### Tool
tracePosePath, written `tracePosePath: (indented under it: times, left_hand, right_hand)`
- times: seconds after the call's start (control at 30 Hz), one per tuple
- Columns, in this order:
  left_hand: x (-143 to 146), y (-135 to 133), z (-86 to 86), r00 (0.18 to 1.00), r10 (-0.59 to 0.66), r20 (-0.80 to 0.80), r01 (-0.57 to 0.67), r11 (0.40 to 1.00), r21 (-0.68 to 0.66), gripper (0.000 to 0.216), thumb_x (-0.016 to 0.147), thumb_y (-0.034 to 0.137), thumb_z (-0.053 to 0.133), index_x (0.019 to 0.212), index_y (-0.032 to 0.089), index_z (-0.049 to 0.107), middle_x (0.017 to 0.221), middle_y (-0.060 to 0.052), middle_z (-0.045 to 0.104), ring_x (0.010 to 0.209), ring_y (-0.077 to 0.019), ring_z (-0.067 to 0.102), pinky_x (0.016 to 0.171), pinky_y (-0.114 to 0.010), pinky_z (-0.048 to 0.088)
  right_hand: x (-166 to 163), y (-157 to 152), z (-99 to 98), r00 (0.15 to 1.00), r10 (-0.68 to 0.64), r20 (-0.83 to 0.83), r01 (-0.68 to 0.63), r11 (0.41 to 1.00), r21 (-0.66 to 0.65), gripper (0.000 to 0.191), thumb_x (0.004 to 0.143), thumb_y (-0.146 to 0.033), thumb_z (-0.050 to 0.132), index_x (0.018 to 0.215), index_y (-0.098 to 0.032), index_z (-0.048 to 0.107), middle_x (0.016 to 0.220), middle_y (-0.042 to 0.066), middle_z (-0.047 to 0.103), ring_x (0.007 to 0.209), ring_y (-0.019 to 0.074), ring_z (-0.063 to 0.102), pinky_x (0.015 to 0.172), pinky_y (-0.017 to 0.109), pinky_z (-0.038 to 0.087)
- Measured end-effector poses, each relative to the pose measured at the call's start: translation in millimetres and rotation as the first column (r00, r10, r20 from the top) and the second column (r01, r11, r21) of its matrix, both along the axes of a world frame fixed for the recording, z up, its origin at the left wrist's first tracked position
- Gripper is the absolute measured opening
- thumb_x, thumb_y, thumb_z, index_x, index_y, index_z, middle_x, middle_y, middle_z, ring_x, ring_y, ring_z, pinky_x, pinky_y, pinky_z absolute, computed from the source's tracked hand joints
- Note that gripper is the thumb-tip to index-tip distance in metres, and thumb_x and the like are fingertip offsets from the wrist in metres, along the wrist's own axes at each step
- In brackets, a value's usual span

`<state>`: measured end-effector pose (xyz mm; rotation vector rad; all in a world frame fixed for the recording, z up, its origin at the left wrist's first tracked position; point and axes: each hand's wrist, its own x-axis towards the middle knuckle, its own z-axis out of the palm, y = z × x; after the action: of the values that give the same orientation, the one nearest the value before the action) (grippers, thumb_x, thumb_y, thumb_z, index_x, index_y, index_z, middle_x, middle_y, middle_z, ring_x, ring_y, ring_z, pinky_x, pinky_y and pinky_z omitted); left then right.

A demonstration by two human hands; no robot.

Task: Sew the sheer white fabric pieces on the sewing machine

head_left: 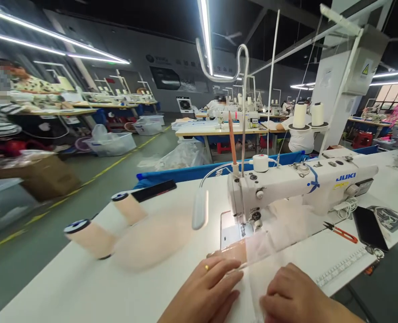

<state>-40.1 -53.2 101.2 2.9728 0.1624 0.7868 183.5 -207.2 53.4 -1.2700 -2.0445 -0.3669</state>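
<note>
While left hand (214, 287) lies open, lower centre, right hand (291, 294) curls, grip unclear. Uneven tension could pucker sheer fabric (261, 246).

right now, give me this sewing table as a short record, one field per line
left hand: extended, at the front edge of the sheer fabric
right hand: curled by the fabric, grip unclear
machine: white, marked JUKI
lamp: lit, at the machine's left end
cones: two, peach, on the left of the table
snips: orange, left of the phone
ruler: along the front edge, right of the right hand
</note>
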Motion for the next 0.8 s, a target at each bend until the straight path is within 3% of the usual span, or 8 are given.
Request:
tracePosePath:
  times: [0.07,0.2,0.4,0.47,0.57,0.63,0.7,0.8]
  left_hand:
    - [3,-11,3.5,1.000,-0.006,-0.004,0.006,0.997,-0.083,0.030,0.098,0.012,0.052,0.118,0.026,0.068,0.118,-0.005,0.075,0.105,-0.0220,0.069,0.093,-0.034,0.058]
    - [7,-24,0.1,0.999,-0.012,-0.047,0.002,0.977,-0.213,0.026,0.097,0.010,0.049,0.110,0.024,0.067,0.110,-0.006,0.073,0.096,-0.0222,0.067,0.084,-0.035,0.058]
    - [10,-26,-13.5,0.988,0.039,-0.151,-0.079,0.958,-0.274,0.024,0.088,0.007,0.058,0.101,0.024,0.071,0.116,-0.008,0.069,0.099,-0.0264,0.064,0.085,-0.041,0.058]
    - [8,-26,-16.8,0.981,0.056,-0.186,-0.112,0.946,-0.305,0.021,0.087,0.008,0.061,0.096,0.024,0.072,0.116,-0.007,0.068,0.100,-0.0261,0.063,0.086,-0.041,0.058]
    - [2,-25,-18.9,0.974,0.089,-0.208,-0.154,0.934,-0.324,0.018,0.087,0.010,0.062,0.092,0.024,0.073,0.113,-0.007,0.068,0.097,-0.0250,0.064,0.084,-0.039,0.058]
    - [-4,-24,-18.4,0.973,0.106,-0.203,-0.168,0.933,-0.319,0.019,0.088,0.010,0.062,0.091,0.024,0.074,0.112,-0.007,0.067,0.097,-0.0248,0.064,0.083,-0.038,0.058]
    - [-10,-24,-17.3,0.977,0.106,-0.187,-0.161,0.938,-0.307,0.020,0.089,0.010,0.059,0.090,0.023,0.073,0.111,-0.007,0.067,0.097,-0.0239,0.064,0.082,-0.036,0.058]
    - [-16,-22,-17.4,0.986,0.103,-0.132,-0.135,0.956,-0.260,0.024,0.094,0.009,0.052,0.087,0.023,0.071,0.105,-0.007,0.068,0.089,-0.0206,0.064,0.079,-0.032,0.058]
  right_hand:
    - [-1,-7,2.1,0.995,0.074,-0.074,-0.081,0.992,-0.099,0.011,0.106,-0.030,0.054,0.105,-0.023,0.062,0.085,0.001,0.068,0.075,0.0171,0.058,0.068,0.030,0.043]
    - [17,-15,12.0,0.953,-0.137,-0.271,0.057,0.957,-0.284,0.017,0.108,-0.019,0.047,0.118,-0.023,0.060,0.095,0.005,0.066,0.087,0.0207,0.061,0.078,0.033,0.051]
    - [14,-6,8.0,0.955,-0.197,-0.223,0.101,0.918,-0.383,0.040,0.101,-0.017,0.061,0.139,-0.025,0.054,0.119,0.011,0.063,0.105,0.0278,0.061,0.090,0.043,0.055]
    - [9,2,6.4,0.968,-0.174,-0.179,0.082,0.898,-0.432,0.041,0.097,-0.013,0.062,0.136,-0.025,0.057,0.113,0.010,0.065,0.101,0.0284,0.062,0.087,0.043,0.056]
    - [21,16,9.2,0.960,-0.180,-0.217,0.050,0.866,-0.498,0.023,0.101,-0.013,0.053,0.114,-0.023,0.068,0.098,0.006,0.067,0.093,0.0251,0.065,0.081,0.038,0.057]
    - [46,24,14.9,0.929,-0.244,-0.279,0.090,0.880,-0.467,0.021,0.104,-0.019,0.048,0.103,-0.022,0.069,0.095,0.006,0.067,0.088,0.0228,0.066,0.080,0.036,0.057]
    - [76,27,22.5,0.890,-0.365,-0.272,0.266,0.902,-0.340,0.022,0.103,-0.023,0.048,0.101,-0.021,0.070,0.094,0.008,0.068,0.087,0.0248,0.066,0.079,0.038,0.056]
    - [103,25,33.6,0.763,-0.627,-0.155,0.626,0.777,-0.064,0.026,0.100,-0.026,0.049,0.108,-0.018,0.072,0.104,0.016,0.069,0.096,0.0352,0.063,0.088,0.054,0.051]
